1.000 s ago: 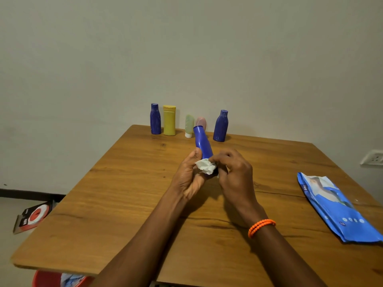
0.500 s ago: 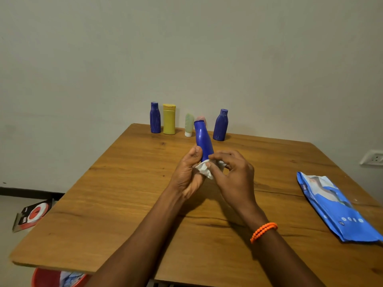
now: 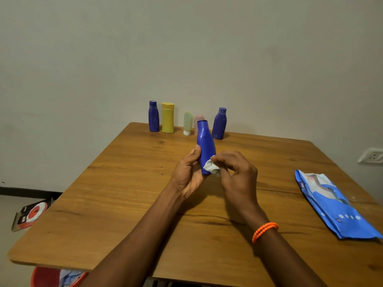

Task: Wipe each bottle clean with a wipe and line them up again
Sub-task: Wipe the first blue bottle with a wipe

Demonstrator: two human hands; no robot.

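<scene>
My left hand [image 3: 187,175] grips the blue bottle [image 3: 205,148] above the table [image 3: 124,193]; my right hand [image 3: 236,172] pinches a wipe [image 3: 211,167] against it. Hard rubbing could slip the bottle free.

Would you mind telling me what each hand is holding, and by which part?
Left hand grips the blue bottle by its lower body; right hand pinches a crumpled wipe against it.

Blue bottle [image 3: 205,146], white wipe [image 3: 211,167]

Wooden table [image 3: 124,204] — red bucket [image 3: 44,277] beneath its near edge, wall socket [image 3: 372,155] far right.
</scene>
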